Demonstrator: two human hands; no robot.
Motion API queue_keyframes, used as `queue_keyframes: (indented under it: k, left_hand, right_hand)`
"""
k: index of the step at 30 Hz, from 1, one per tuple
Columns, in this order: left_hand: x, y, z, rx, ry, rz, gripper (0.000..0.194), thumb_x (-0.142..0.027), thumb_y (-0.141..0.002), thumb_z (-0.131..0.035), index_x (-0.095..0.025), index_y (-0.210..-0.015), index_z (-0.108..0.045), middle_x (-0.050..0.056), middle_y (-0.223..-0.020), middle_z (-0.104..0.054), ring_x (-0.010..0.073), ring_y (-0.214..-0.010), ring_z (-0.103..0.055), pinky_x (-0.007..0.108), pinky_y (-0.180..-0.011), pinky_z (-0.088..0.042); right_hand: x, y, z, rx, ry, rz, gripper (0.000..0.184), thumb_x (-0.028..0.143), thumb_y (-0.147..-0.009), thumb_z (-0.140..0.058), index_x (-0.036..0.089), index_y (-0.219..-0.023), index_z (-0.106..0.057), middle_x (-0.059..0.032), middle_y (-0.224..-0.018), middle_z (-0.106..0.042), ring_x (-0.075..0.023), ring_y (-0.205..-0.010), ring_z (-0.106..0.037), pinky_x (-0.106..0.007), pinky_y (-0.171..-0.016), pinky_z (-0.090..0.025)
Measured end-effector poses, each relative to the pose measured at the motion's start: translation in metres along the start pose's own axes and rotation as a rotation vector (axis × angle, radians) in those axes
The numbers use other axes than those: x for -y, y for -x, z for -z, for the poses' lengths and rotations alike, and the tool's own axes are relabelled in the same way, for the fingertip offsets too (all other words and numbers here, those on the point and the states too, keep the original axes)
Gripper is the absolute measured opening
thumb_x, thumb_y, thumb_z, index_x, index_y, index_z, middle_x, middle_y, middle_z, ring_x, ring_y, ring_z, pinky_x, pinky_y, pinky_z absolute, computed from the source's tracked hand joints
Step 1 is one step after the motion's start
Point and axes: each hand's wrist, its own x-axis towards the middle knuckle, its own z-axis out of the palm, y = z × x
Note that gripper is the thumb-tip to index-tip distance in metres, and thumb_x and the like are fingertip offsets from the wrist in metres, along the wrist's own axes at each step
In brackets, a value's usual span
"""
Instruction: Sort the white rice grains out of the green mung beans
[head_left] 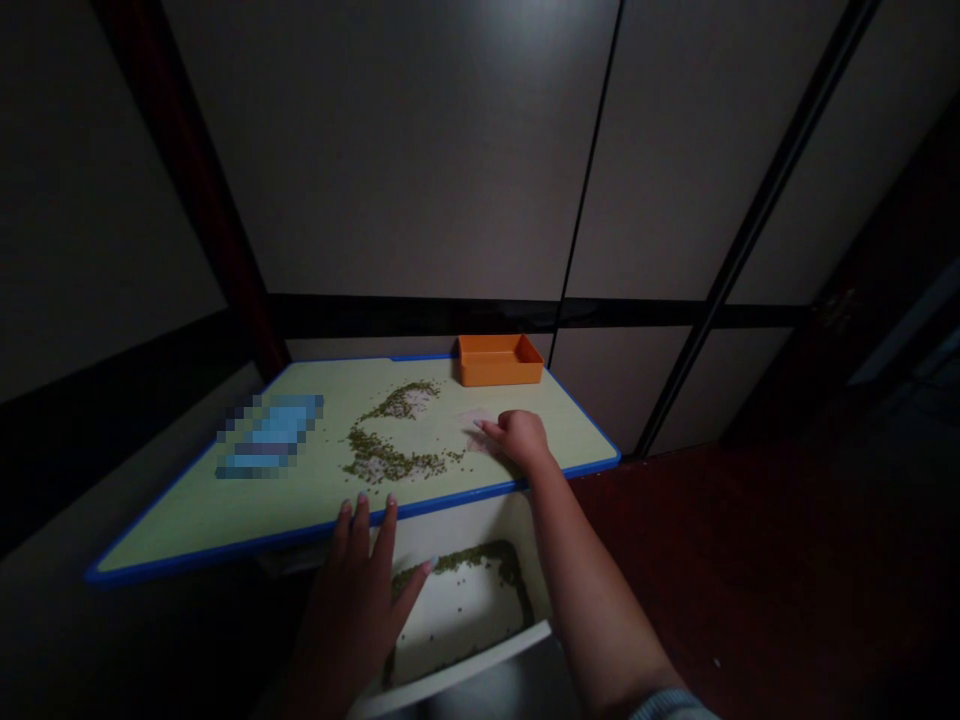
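My right hand [519, 438] rests on a pale green table [225, 500] with a blue rim, fingers curled and pointing left toward a curved spread of small green beans [390, 440]. Whether it holds anything I cannot see. My left hand [367, 580] is open, fingers spread, at the table's near edge over a white tray [472, 640]. The tray sits below the edge and has green beans [472, 565] along its far side.
An orange box [499, 359] stands at the table's far edge. A blurred blue patch [266, 436] lies on the table's left part. Grey wall panels rise behind; dark reddish floor lies to the right.
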Motion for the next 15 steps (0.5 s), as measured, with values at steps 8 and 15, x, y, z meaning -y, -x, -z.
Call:
queue_keyframes:
  k: [8,15]
  left_hand:
    - [0.002,0.0005,-0.0039,-0.016,-0.009,-0.014,0.074,-0.056,-0.075,-0.046,-0.012,-0.134,-0.037,0.025,-0.143,-0.034,0.0394,-0.138,-0.022,0.052,-0.1,-0.039]
    - [0.0011,0.0008,-0.0018,-0.018,-0.003,-0.014,0.073,-0.055,-0.076,-0.046,-0.013,-0.134,-0.036,0.024,-0.143,-0.035,0.0387,-0.138,-0.021,0.051,-0.099,-0.04]
  right_hand:
    - [0.001,0.004,0.0042,-0.015,-0.041,0.063,0.049,0.058,-0.085,-0.046,0.019,-0.067,-0.069,-0.0063,-0.066,-0.068,-0.0131,-0.061,-0.054,-0.026,-0.057,-0.026]
    - [0.0042,0.0034,0.0013,0.008,-0.053,0.095,0.051,0.06,-0.084,-0.046,0.018,-0.067,-0.069,-0.0053,-0.065,-0.067,-0.012,-0.059,-0.052,-0.025,-0.055,-0.025]
